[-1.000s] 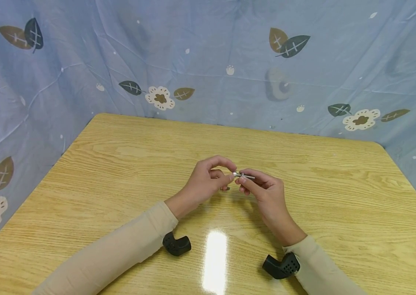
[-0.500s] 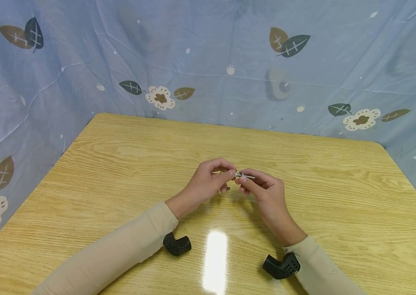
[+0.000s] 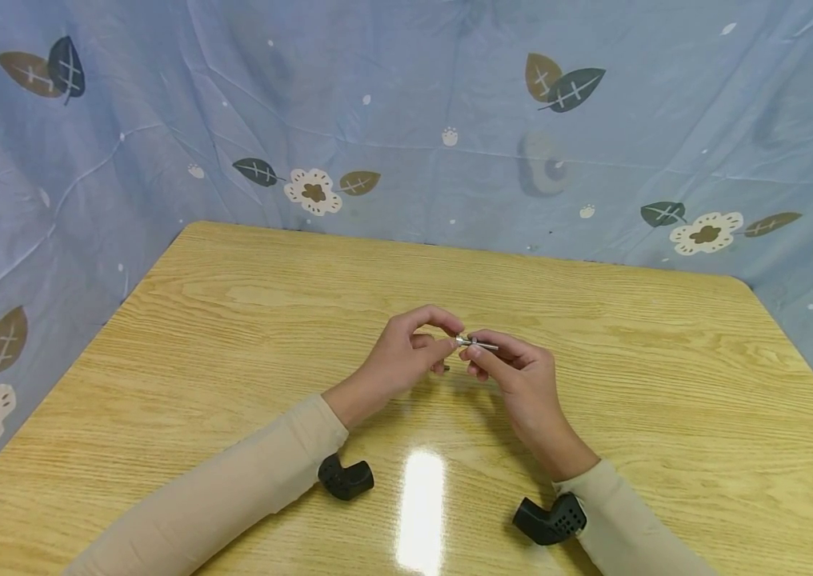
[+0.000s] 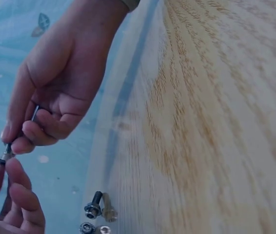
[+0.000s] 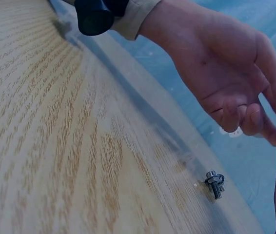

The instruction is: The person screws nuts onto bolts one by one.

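Observation:
Held above the table is a silver metal bolt (image 3: 487, 346) with a wider piece at its left end. My right hand (image 3: 525, 372) pinches it between thumb and index finger, and the thin shank (image 4: 35, 113) shows along that palm in the left wrist view. My left hand (image 3: 406, 352) has thumb and index fingertips at the wide end (image 4: 5, 156), the other fingers curled beneath. Below the hands a second bolt (image 5: 215, 184) lies on the table with a ring-like piece around or beside it; in the head view my left fingers mostly hide it.
The wooden table (image 3: 270, 296) reaches back to a blue patterned cloth (image 3: 406, 96). In the left wrist view, small metal pieces (image 4: 87, 227) lie near the loose bolt (image 4: 95, 204). Black mounts (image 3: 346, 478) sit at both wrists.
My left thumb and index finger first closed farther over the bolt's wide end, then drew back and uncovered it again. The right hand stays in place with its grip on the bolt.

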The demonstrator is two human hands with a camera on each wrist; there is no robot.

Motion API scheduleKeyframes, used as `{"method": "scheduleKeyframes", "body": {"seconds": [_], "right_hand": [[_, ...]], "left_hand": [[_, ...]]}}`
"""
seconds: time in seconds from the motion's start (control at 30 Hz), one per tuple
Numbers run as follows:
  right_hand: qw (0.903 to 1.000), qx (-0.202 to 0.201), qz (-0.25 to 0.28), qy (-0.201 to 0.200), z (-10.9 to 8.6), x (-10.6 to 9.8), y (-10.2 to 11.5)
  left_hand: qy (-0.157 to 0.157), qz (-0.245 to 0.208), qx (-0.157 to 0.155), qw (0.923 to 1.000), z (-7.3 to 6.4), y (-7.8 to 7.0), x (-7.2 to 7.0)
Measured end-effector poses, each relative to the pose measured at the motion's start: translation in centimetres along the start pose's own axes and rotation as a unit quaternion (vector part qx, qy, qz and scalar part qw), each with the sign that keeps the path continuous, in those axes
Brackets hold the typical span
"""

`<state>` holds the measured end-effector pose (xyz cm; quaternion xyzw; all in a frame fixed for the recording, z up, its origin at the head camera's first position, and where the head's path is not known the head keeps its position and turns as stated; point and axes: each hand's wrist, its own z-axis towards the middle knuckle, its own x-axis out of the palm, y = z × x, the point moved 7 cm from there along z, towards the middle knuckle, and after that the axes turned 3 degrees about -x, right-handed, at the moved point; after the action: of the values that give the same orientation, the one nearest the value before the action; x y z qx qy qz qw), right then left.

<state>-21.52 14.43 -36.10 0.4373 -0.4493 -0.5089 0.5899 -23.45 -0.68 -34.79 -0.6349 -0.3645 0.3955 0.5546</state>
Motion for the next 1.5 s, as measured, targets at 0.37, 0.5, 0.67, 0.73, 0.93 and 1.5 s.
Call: {"method": "scheduleKeyframes", "body": {"seconds": [0.37,0.5,0.67,0.73,0.93,1.5], "right_hand": [[1.0,0.005,-0.007,-0.002,-0.02,0.01,-0.04],[1.0,0.006,-0.004,-0.004,-0.02,0.03,-0.04],[1.0,0.0,-0.003,-0.004,0.01,0.07,0.04],[1.0,-0.002,-0.002,-0.003,0.02,0.08,0.05],[1.0,0.001,0.002,-0.002,-0.01,0.08,-0.01],[1.0,0.002,0.0,-0.004,-0.02,0.07,0.03]], "left_hand": [[-0.024,0.004,-0.018,0.9995,0.22,0.21,-0.28],[-0.019,-0.006,-0.007,0.9998,0.12,0.15,-0.29],[-0.01,-0.004,0.012,0.9999,0.03,-0.09,-0.27],[-0.007,-0.001,0.018,0.9998,-0.02,-0.22,-0.25],[-0.006,-0.006,0.003,1.0,-0.02,-0.2,-0.18],[-0.005,-0.006,0.009,0.9999,-0.01,-0.11,-0.15]]}}
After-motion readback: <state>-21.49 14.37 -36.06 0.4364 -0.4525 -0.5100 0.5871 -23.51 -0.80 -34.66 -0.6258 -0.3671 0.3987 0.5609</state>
